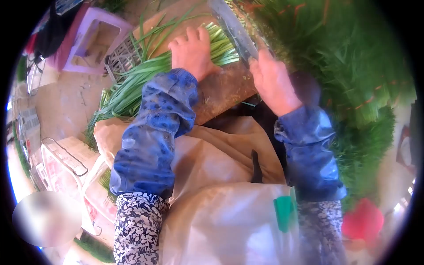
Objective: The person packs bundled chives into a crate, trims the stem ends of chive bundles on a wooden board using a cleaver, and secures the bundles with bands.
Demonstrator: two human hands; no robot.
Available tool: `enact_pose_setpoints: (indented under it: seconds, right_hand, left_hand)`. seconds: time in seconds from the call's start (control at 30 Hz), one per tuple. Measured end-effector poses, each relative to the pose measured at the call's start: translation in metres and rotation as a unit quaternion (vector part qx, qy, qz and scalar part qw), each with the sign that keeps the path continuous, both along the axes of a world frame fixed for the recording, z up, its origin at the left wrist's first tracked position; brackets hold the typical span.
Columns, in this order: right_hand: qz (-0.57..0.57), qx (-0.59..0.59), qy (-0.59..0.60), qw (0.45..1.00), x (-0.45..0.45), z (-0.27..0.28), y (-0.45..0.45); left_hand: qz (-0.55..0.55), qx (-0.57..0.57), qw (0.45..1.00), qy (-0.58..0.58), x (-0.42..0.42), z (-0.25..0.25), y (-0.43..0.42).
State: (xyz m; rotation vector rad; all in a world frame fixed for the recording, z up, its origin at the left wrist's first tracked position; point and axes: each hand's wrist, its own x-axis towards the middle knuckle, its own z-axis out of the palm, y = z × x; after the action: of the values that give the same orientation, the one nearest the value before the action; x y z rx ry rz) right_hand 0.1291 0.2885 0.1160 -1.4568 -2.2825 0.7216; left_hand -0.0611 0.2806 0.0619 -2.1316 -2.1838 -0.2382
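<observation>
A bundle of long green chives [137, 79] lies across a worn brown wooden board [227, 90], its pale cut ends toward the right. My left hand [193, 52] presses down on the bundle near those ends, fingers bent over the stalks. My right hand [274, 83] is closed round the handle of a broad knife [233, 30]. The blade points up and to the left, just beside the cut ends. Whether its edge touches them I cannot tell. The handle is mostly hidden in my fingers.
A large heap of green leafy stalks [353, 57] fills the right side. A grey plastic basket [121, 59] and a purple plastic stool [81, 44] stand at the upper left. A beige apron [212, 154] covers my lap. Something red [363, 219] lies at the lower right.
</observation>
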Motion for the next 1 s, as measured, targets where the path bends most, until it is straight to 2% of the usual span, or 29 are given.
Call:
enact_pose_setpoints:
  seconds: [0.07, 0.17, 0.23, 0.27, 0.33, 0.37, 0.47, 0.5, 0.53, 0.57, 0.6, 0.67, 0.7, 0.8, 0.9, 1.0]
  right_hand:
    - [0.01, -0.015, -0.022, 1.0, 0.001, -0.001, 0.009]
    - [0.037, -0.071, 0.016, 0.997, 0.006, 0.001, 0.023]
    - [0.021, -0.148, -0.022, 0.989, 0.007, 0.006, 0.031]
    - [0.022, -0.15, -0.024, 0.988, 0.005, 0.005, 0.033]
    - [0.056, -0.084, -0.022, 0.995, -0.001, -0.004, 0.034]
    - [0.054, -0.091, -0.024, 0.994, -0.006, -0.01, 0.032]
    - [0.029, -0.106, -0.077, 0.991, -0.013, -0.013, 0.04]
    - [0.047, -0.068, -0.066, 0.994, -0.009, -0.01, 0.038]
    - [0.067, -0.031, -0.053, 0.996, -0.008, -0.009, 0.037]
    - [0.059, -0.071, -0.051, 0.994, -0.008, -0.009, 0.041]
    - [0.051, -0.12, -0.048, 0.99, -0.009, -0.014, 0.04]
    - [0.022, -0.042, -0.048, 0.998, -0.024, -0.048, 0.036]
    - [0.019, -0.044, -0.046, 0.998, -0.021, -0.052, 0.035]
    - [0.03, -0.033, -0.022, 0.999, -0.005, -0.028, 0.025]
    - [-0.044, -0.127, -0.034, 0.99, -0.011, -0.039, 0.001]
    - [-0.081, -0.055, -0.041, 0.994, -0.056, -0.07, 0.035]
  left_hand:
    - [-0.011, -0.029, 0.999, -0.022, -0.003, 0.001, 0.003]
    - [-0.046, -0.057, 0.997, -0.022, -0.006, -0.001, 0.009]
    - [-0.05, -0.04, 0.998, -0.028, -0.004, -0.007, 0.008]
    - [-0.062, -0.021, 0.998, -0.02, -0.006, -0.008, 0.008]
    - [-0.047, -0.021, 0.999, 0.01, -0.003, -0.01, 0.008]
    - [-0.037, -0.013, 0.998, 0.044, -0.001, -0.01, 0.007]
    - [-0.046, -0.004, 0.999, 0.015, -0.002, -0.013, 0.007]
    - [-0.047, -0.007, 0.999, 0.008, 0.0, -0.013, 0.005]
    - [-0.057, 0.031, 0.998, 0.022, 0.0, -0.016, 0.005]
    - [-0.059, 0.065, 0.995, 0.038, -0.004, -0.022, 0.004]
    - [-0.053, 0.048, 0.997, 0.033, -0.005, -0.029, 0.0]
    - [-0.049, 0.039, 0.997, 0.054, -0.005, -0.027, 0.008]
    - [-0.061, 0.048, 0.996, 0.036, -0.003, -0.018, 0.007]
    - [-0.069, 0.065, 0.995, 0.023, -0.001, -0.016, 0.007]
    - [-0.054, 0.053, 0.997, 0.031, -0.005, -0.02, 0.004]
    - [-0.062, 0.062, 0.995, 0.046, -0.004, -0.02, 0.004]
